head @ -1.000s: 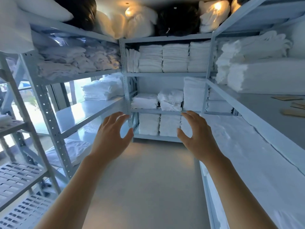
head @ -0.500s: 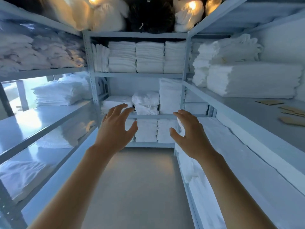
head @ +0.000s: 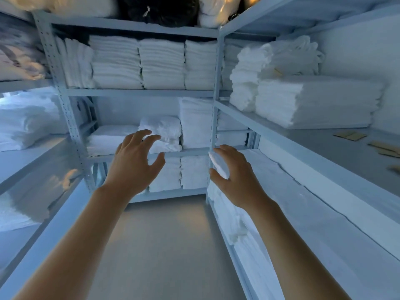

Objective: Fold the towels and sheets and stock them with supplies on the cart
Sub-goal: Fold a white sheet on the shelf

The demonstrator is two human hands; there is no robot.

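While both arms reach forward, the left hand (head: 134, 163) and right hand (head: 234, 175) hover spread, holding nothing.

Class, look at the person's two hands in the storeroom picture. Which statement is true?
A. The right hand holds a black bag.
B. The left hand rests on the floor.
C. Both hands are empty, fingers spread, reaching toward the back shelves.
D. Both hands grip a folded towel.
C: the left hand and the right hand hold nothing, fingers spread, stretched toward the back shelves of folded towels.

grey metal shelving (head: 138, 92), bare floor (head: 164, 245), dark bag (head: 160, 9) on top shelf, brown paper slips (head: 350, 135) at right
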